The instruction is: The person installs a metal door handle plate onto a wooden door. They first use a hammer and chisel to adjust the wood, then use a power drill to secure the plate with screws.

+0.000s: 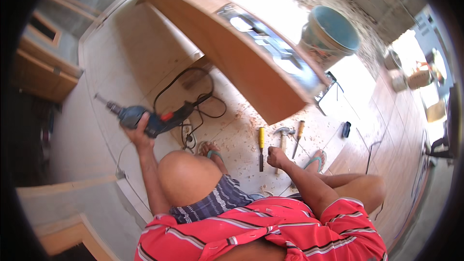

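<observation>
Left of the wooden panel (227, 58), I have the left hand (137, 136) wrapped around a blue power drill (160, 123). In front of the panel, a yellow-handled chisel (261, 146) lies on the floor (231, 157); next, the right hand (277, 157) looks curled, but I can't tell whether it grips the hammer (283, 138). Right of the panel stands a bucket (323, 43).

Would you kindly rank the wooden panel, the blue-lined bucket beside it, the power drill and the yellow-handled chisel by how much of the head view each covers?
Largest to smallest:
1. Wooden panel
2. Blue-lined bucket
3. Power drill, which looks longer than the bucket but slimmer
4. Yellow-handled chisel
</observation>
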### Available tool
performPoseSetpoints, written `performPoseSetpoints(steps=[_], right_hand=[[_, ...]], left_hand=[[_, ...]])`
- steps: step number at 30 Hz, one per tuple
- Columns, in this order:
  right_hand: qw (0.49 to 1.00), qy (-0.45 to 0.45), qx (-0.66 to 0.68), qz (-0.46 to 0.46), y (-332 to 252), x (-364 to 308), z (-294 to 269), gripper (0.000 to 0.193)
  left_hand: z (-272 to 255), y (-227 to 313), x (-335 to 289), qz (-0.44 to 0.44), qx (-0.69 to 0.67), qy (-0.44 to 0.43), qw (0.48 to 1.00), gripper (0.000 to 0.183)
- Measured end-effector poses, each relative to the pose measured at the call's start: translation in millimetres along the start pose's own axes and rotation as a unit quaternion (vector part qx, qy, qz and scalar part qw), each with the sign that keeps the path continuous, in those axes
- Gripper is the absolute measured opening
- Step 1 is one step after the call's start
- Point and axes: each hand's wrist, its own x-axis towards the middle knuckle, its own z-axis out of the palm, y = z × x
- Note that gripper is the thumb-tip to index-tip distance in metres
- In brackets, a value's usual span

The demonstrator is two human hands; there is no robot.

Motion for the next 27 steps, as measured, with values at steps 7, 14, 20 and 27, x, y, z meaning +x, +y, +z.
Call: performPoseSetpoints(steps=[7, 14, 20, 27], right_hand=[[0.911, 0.295, 0.124, -0.260, -176.3, -61.6, -129.8, 0.015], [0.723, 0.481, 0.232, -0.439, -261.1, -191.3, -212.6, 0.030], [0.729, 0.520, 0.171, -0.411, -275.1, -236.0, -232.4, 0.058], [0.741, 0.533, 0.012, -0.408, -277.7, -281.0, -235.2, 0.079]], left_hand=[[85.6, 265.3, -54.2, 0.249, 0.253, -0.171, 0.919, 0.077], [191.5, 325.0, -119.3, 0.259, 0.292, -0.349, 0.852, 0.092], [228.0, 362.9, -168.7, 0.146, 0.192, -0.403, 0.883, 0.080], [264.9, 349.1, -203.9, -0.041, 0.145, -0.403, 0.902, 0.054]])
